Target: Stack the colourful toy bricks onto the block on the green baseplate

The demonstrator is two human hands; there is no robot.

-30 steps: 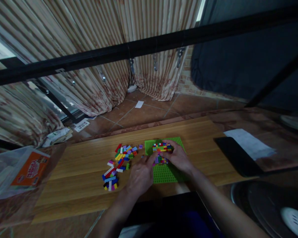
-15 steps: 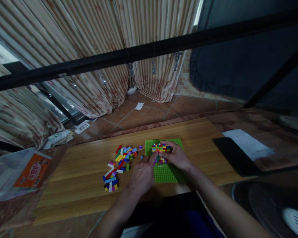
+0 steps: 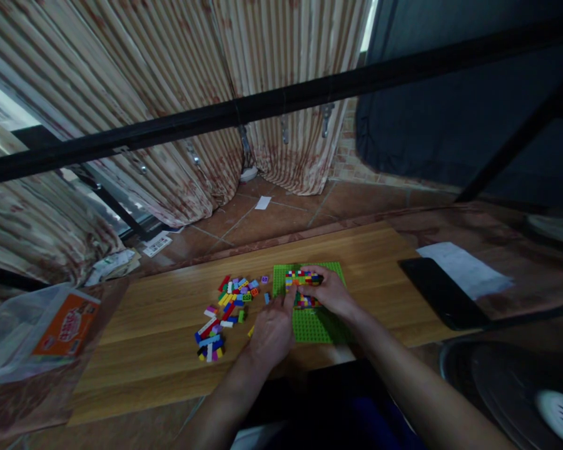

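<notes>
A low block of many-coloured toy bricks [image 3: 302, 275] stands on a green studded baseplate [image 3: 312, 328]. My right hand [image 3: 331, 289] is closed around the right side of this brick structure. From the near left, my left hand [image 3: 273, 325] has its fingers drawn together, with the fingertips at the structure's left and front. The fingers cover part of the build, so any single brick between them is hidden. A blue brick [image 3: 267, 298] lies just beyond the left hand, and a yellow brick [image 3: 251, 330] shows beside it.
Loose bricks [image 3: 229, 306] lie scattered left of the baseplate on the wooden table [image 3: 141, 344]. A black tablet-like slab [image 3: 443, 294] and white paper [image 3: 466, 269] are at the right. At far left sits a clear plastic box [image 3: 14, 331] with an orange label.
My left fingers have moved slightly up and forward over the brick structure. The yellow brick beside my left hand has come into view. My right hand stays at the structure's right side.
</notes>
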